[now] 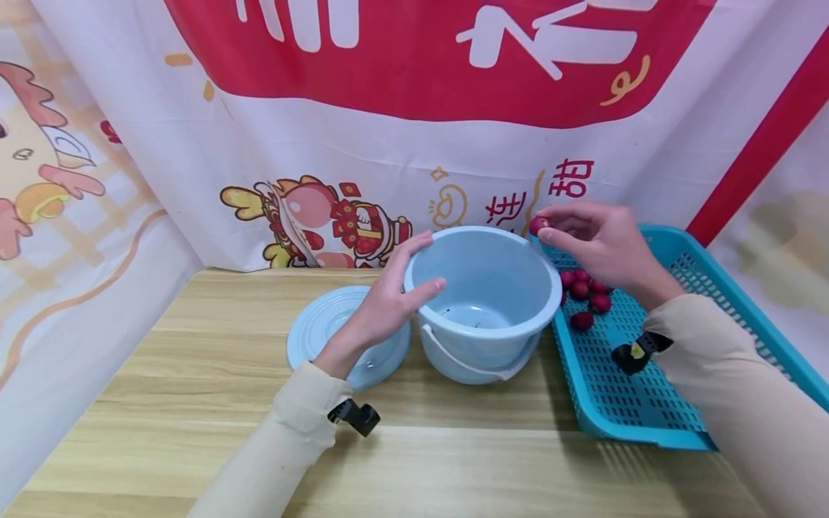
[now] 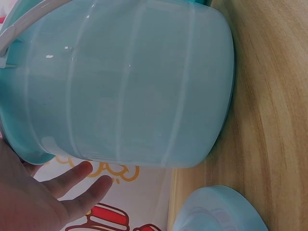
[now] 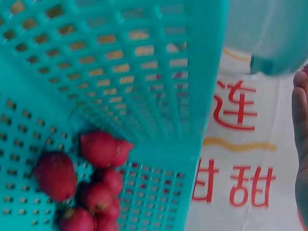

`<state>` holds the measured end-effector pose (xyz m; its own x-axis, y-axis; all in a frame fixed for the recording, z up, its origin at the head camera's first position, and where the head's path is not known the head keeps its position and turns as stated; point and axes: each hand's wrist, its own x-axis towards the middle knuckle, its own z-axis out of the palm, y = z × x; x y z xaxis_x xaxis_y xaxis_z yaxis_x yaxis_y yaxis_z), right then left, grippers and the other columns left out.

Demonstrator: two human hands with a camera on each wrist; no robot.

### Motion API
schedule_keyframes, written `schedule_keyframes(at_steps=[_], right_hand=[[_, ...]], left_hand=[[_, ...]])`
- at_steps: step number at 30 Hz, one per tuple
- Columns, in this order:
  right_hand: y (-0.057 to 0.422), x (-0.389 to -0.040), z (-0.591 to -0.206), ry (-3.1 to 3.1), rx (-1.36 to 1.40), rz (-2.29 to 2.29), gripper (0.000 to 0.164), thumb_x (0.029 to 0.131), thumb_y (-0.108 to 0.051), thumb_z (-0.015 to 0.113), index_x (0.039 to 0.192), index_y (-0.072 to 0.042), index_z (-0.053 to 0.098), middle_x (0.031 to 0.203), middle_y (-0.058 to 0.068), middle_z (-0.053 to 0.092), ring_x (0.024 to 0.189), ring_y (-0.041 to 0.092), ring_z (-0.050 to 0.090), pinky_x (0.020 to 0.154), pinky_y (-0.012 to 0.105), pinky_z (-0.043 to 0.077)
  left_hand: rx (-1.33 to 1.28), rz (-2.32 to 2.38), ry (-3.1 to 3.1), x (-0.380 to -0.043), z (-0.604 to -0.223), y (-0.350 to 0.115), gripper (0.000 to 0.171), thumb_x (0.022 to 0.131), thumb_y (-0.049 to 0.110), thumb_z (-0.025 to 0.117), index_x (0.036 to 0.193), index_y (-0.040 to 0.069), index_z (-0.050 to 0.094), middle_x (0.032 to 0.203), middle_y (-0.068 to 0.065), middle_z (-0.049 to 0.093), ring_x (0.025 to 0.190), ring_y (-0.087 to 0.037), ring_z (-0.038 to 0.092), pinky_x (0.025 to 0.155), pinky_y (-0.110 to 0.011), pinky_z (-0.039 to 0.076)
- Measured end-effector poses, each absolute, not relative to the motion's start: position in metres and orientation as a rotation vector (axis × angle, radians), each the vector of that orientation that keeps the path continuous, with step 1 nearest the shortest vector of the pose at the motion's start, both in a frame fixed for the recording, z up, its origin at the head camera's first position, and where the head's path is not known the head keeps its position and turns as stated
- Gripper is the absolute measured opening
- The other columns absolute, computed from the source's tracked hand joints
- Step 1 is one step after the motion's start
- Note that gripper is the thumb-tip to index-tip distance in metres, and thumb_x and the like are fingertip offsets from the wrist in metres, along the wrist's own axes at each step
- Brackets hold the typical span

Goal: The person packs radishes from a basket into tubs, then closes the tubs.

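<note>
A light blue bucket (image 1: 463,357) with a white handle stands upright on the table. At its left rim my left hand (image 1: 392,289) holds on, thumb over the inside edge and other fingers outside; the left wrist view shows two of them (image 2: 94,195) spread off the wall. High beside the right rim, my right hand (image 1: 605,241) pinches a small red radish (image 1: 538,225) between thumb and fingers. Several more radishes (image 1: 580,289) lie in the teal basket (image 1: 586,403) under that hand. In the right wrist view, only the edge of the hand (image 3: 301,139) shows.
A round light blue lid (image 1: 311,334) lies on the wooden table (image 1: 194,403), left of the bucket and partly under the left forearm. The basket's left wall stands close to the bucket. Behind everything hangs a printed cloth (image 1: 382,137).
</note>
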<state>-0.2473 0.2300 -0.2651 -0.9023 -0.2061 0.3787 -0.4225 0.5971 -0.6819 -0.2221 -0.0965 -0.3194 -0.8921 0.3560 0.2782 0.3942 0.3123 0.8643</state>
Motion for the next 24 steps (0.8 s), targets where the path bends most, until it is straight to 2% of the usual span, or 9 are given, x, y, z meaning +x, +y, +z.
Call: schedule_keyframes(at_steps=[7, 9, 14, 17, 21, 24], right_hand=[[0.201, -0.250, -0.269, -2.540, 0.703, 1.075, 0.037, 0.096, -0.023, 0.080, 0.132, -0.018, 0.075, 0.120, 0.004, 0.076, 0.102, 0.018, 0.074, 0.083, 0.012, 0.058], [0.196, -0.250, -0.271, -2.540, 0.723, 1.017, 0.039, 0.094, -0.020, 0.082, 0.132, -0.018, 0.075, 0.119, 0.003, 0.075, 0.103, 0.020, 0.074, 0.085, 0.020, 0.061], [0.191, -0.251, -0.276, -2.530, 0.754, 0.986, 0.040, 0.092, -0.016, 0.083, 0.132, -0.016, 0.075, 0.118, 0.005, 0.075, 0.103, 0.023, 0.075, 0.089, 0.048, 0.066], [0.189, -0.251, -0.277, -2.548, 0.754, 1.032, 0.040, 0.093, -0.016, 0.083, 0.132, -0.017, 0.075, 0.122, 0.006, 0.075, 0.107, 0.025, 0.074, 0.092, 0.054, 0.065], [0.187, -0.251, -0.278, -2.571, 0.746, 1.060, 0.040, 0.093, -0.017, 0.082, 0.133, -0.017, 0.075, 0.124, 0.006, 0.075, 0.110, 0.024, 0.072, 0.094, 0.052, 0.064], [0.188, -0.251, -0.279, -2.586, 0.734, 1.050, 0.040, 0.093, -0.020, 0.083, 0.132, -0.017, 0.076, 0.121, 0.004, 0.075, 0.107, 0.021, 0.072, 0.092, 0.036, 0.065]], left_hand=[[-0.719, -1.673, -2.513, -0.222, -0.321, -0.097, 0.073, 0.101, 0.037, 0.065, 0.164, 0.020, 0.034, 0.176, 0.005, 0.024, 0.158, -0.026, 0.033, 0.126, -0.060, 0.036], [-0.721, -1.670, -2.512, -0.223, -0.321, -0.097, 0.072, 0.101, 0.037, 0.065, 0.164, 0.020, 0.035, 0.176, 0.005, 0.025, 0.158, -0.026, 0.034, 0.126, -0.060, 0.036], [-0.714, -1.650, -2.518, -0.222, -0.320, -0.096, 0.073, 0.100, 0.038, 0.065, 0.164, 0.019, 0.036, 0.175, 0.005, 0.026, 0.156, -0.026, 0.036, 0.125, -0.059, 0.038], [-0.702, -1.616, -2.529, -0.221, -0.319, -0.096, 0.073, 0.100, 0.040, 0.065, 0.164, 0.019, 0.036, 0.174, 0.005, 0.027, 0.154, -0.025, 0.039, 0.124, -0.058, 0.039], [-0.698, -1.580, -2.525, -0.220, -0.319, -0.096, 0.073, 0.101, 0.042, 0.064, 0.164, 0.019, 0.036, 0.172, 0.004, 0.029, 0.151, -0.024, 0.040, 0.124, -0.056, 0.041], [-0.696, -1.578, -2.516, -0.220, -0.319, -0.095, 0.071, 0.103, 0.042, 0.062, 0.164, 0.018, 0.036, 0.172, 0.003, 0.029, 0.153, -0.023, 0.038, 0.126, -0.056, 0.038]])
